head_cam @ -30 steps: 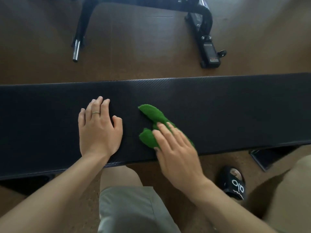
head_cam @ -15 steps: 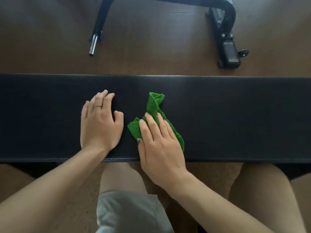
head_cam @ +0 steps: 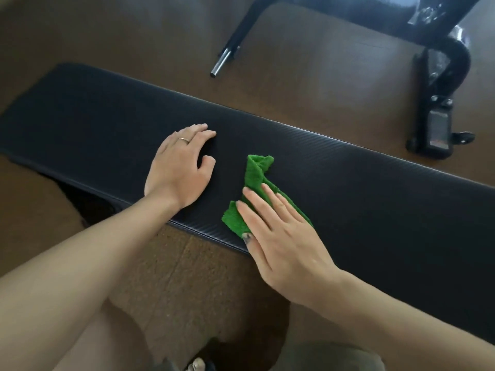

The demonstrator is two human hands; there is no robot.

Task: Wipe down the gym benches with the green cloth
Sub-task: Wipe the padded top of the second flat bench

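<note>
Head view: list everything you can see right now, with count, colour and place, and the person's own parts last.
Padded textured gym bench: one, black, across the middle.
Crumpled green cloth: one, on the bench near its front edge.
Metal equipment frame: one, black, on the floor beyond the bench.
Chrome tube end: one, silver, on the frame's left leg.
Floor: brown.
Ring: one, on a left finger.
Left hand: flat on the bench.
Right hand: fingers straight, pressing the cloth.

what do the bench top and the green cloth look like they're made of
Bench top: probably vinyl or faux leather, matte black, with a fine ribbed weave catching light along the far edge. Green cloth: looks like terry or microfibre, with a fuzzy nap and soft crumpled folds.
</note>
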